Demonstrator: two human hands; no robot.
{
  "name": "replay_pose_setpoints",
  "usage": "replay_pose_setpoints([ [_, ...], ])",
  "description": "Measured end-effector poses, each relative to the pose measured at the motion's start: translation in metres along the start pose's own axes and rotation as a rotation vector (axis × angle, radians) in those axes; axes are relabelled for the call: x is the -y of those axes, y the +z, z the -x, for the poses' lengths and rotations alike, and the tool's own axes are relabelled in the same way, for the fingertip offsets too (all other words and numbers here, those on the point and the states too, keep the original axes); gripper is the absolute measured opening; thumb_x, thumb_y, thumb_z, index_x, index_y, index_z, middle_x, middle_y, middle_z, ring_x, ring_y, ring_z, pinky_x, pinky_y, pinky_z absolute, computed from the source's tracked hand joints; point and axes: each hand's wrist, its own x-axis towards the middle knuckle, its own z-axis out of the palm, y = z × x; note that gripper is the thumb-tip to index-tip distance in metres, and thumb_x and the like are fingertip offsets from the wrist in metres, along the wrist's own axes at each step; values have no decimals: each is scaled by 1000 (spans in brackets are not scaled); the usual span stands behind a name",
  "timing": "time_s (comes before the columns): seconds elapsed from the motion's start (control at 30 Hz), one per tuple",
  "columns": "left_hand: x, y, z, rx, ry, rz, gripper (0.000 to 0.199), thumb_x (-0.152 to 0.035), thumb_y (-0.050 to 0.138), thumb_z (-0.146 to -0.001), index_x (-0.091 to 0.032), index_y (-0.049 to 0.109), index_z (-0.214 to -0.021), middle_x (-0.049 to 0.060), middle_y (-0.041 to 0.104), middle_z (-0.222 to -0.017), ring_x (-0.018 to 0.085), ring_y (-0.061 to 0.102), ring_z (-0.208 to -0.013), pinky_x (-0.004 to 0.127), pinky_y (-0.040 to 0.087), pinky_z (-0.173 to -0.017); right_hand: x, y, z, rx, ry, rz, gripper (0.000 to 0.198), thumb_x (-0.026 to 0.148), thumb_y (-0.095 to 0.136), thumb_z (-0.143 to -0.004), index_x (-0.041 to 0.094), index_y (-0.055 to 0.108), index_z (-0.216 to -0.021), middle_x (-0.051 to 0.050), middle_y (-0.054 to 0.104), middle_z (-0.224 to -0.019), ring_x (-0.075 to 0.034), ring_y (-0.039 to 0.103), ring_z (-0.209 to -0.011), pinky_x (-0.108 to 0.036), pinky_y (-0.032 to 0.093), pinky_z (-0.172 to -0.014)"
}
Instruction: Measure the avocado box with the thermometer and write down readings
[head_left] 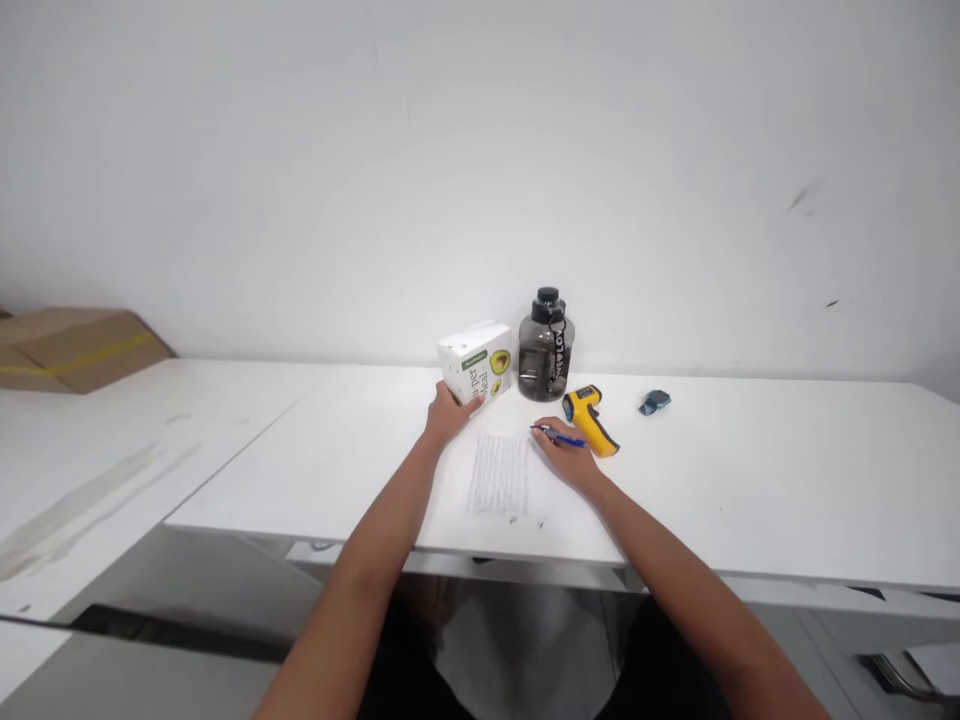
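My left hand [448, 414] is closed around the lower left side of a white box [475, 362] with avocado pictures on its front. The box leans a little to one side. In my right hand [564, 452] is a blue pen [559, 436], held in a writing grip above the table. Between my hands lies a sheet of paper [501, 474] covered in lines of handwriting too small to read. Just beyond my right hand rests a yellow infrared thermometer gun [592, 420] on its side. A dark translucent water jug [546, 350] with a black cap stands right of the box.
A small dark teal object [655, 402] lies farther right on the white table [787, 470]. At the far left sits a cardboard box [82, 350] with yellow tape. The wall [480, 180] rises directly behind the table. My legs are under the table's front edge.
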Motion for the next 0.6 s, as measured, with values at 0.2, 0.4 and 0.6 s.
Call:
replay_pose_setpoints([
  [0.2, 5, -1, -2, 8, 16, 36, 65, -57, 83, -82, -27, 40, -119, 16, 70, -139, 35, 70, -124, 45, 57, -97, -8, 2, 0, 29, -192, 51, 34, 50, 53, -97, 26, 74, -108, -6, 80, -90, -28, 76, -78, -40, 58, -76],
  [0.4, 9, -1, -5, -2, 44, 64, 66, -57, 85, -81, -27, 41, -120, 17, 70, -141, 34, 71, -126, 43, 58, -97, -21, 9, -6, 39, -214, 125, 33, 44, 53, -98, 24, 74, -114, -8, 81, -94, -26, 77, -78, -38, 59, -74],
  [0.6, 10, -1, -5, 0, 41, 66, 67, -57, 84, -81, -27, 41, -122, 17, 68, -143, 36, 70, -127, 46, 57, -99, -25, 9, -6, 68, -239, 146, 33, 41, 53, -100, 23, 73, -117, -7, 80, -90, -24, 75, -76, -35, 57, -73],
])
